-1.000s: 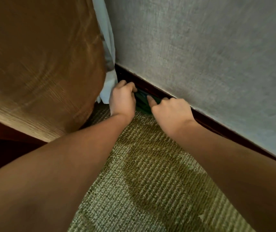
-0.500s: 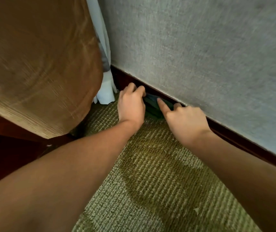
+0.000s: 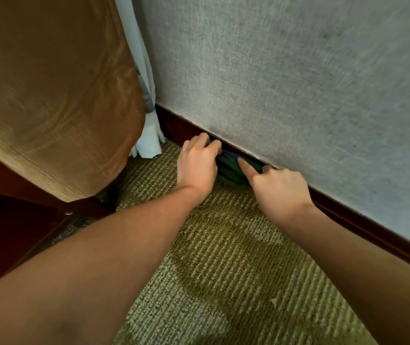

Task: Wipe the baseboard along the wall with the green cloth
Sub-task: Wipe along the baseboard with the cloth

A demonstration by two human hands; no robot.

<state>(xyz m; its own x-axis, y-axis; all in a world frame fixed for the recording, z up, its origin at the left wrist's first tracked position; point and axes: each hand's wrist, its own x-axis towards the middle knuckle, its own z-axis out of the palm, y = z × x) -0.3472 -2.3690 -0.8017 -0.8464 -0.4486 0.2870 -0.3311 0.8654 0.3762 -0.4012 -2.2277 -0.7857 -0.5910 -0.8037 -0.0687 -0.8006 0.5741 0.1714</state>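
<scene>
A dark green cloth [image 3: 231,170] is bunched against the dark red-brown baseboard [image 3: 363,222], which runs diagonally under the grey textured wall. My left hand [image 3: 196,165] grips the cloth's left side with its fingers curled onto the baseboard. My right hand [image 3: 278,188] holds the cloth's right side, thumb pointing left across the fabric. Most of the cloth is hidden between and under both hands.
A tan upholstered chair [image 3: 49,95] with a dark wooden frame [image 3: 12,220] fills the left. A white curtain hem [image 3: 149,143] hangs in the corner next to the baseboard. Olive ribbed carpet [image 3: 223,270] covers the floor below my arms.
Both hands and the cloth have slid to the right along the baseboard, away from the curtain corner. More bare baseboard shows left of my left hand.
</scene>
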